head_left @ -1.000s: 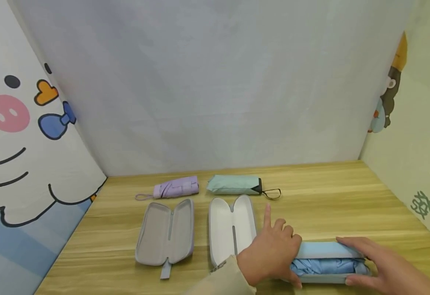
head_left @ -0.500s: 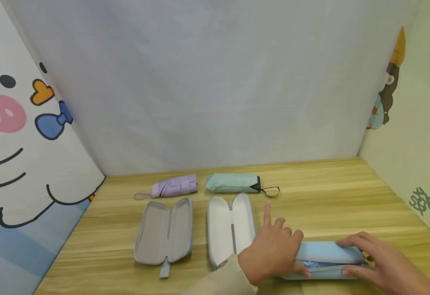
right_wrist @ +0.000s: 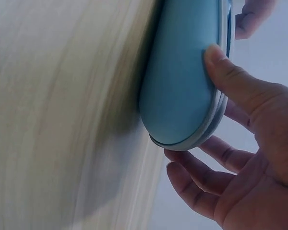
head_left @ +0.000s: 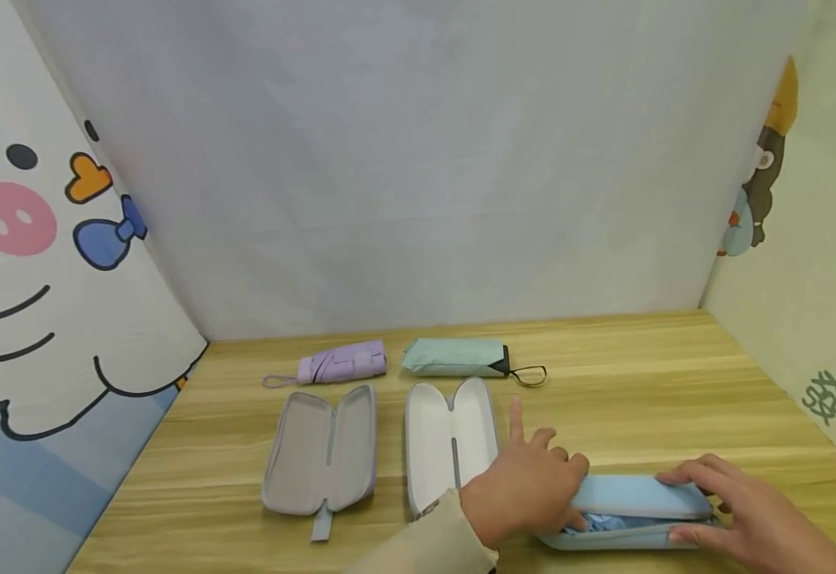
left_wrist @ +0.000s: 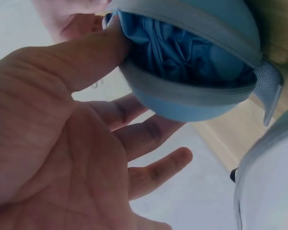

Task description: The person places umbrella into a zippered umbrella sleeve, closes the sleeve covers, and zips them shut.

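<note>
A light blue zippered hard case [head_left: 636, 493] lies at the table's front right, its lid folded over with a gap along the near side. Crumpled blue fabric of a folded umbrella [left_wrist: 168, 50] shows inside that gap. My left hand [head_left: 525, 486] holds the case's left end; its thumb reaches into the opening against the fabric, other fingers lie behind the shell, and the index finger points away. At the opposite end, my right hand [head_left: 740, 506] grips the case, thumb on the near shell [right_wrist: 182, 76] and fingers over the lid.
An open grey case [head_left: 310, 462] stands at left, beside an open white-lined case [head_left: 428, 446] close to my left forearm. Behind them lie a purple folded umbrella [head_left: 346, 363] and a green one [head_left: 453, 357] with a black loop. Cloth walls [head_left: 418, 175] enclose the table.
The blue case's lid has come down over the umbrella, leaving a narrower gap. My left thumb has moved from the near outer side into the opening; my right hand keeps hold of its end.
</note>
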Demonstrator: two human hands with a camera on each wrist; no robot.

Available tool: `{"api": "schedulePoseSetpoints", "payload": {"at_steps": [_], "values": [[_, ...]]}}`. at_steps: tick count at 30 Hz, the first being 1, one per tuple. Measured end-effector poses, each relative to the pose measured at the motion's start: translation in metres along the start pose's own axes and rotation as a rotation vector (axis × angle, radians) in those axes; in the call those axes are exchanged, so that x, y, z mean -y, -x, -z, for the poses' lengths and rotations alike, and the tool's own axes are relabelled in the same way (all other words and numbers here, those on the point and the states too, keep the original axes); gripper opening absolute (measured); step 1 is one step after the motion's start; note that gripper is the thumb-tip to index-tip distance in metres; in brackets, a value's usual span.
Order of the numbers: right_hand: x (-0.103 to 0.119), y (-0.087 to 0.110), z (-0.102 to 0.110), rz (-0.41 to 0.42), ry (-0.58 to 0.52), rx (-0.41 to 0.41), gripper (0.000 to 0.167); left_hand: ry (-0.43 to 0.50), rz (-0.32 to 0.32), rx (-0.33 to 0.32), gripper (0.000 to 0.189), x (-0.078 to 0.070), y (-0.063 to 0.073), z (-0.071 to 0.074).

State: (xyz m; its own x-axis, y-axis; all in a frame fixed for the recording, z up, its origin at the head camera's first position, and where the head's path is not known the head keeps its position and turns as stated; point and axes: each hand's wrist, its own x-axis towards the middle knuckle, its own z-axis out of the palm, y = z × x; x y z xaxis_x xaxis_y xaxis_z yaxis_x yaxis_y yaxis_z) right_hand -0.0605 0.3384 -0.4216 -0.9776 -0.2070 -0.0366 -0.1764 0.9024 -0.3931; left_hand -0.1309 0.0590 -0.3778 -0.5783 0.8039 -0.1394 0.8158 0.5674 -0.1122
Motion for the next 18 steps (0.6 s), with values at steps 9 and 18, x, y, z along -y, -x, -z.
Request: {"api": "schedulePoseSetpoints", "payload": {"at_steps": [9,18], "values": [[-0.005,0.001,-0.003,0.123,-0.044,0.01,0.057,-0.105,-0.005,-0.105,0.054,-0.005,0.003,-0.006],[-0.001,0.003,-0.004,0.136,-0.04,-0.049,0.051,-0.284,-0.084,-0.379,0.078,-0.026,0.007,-0.018]]}}
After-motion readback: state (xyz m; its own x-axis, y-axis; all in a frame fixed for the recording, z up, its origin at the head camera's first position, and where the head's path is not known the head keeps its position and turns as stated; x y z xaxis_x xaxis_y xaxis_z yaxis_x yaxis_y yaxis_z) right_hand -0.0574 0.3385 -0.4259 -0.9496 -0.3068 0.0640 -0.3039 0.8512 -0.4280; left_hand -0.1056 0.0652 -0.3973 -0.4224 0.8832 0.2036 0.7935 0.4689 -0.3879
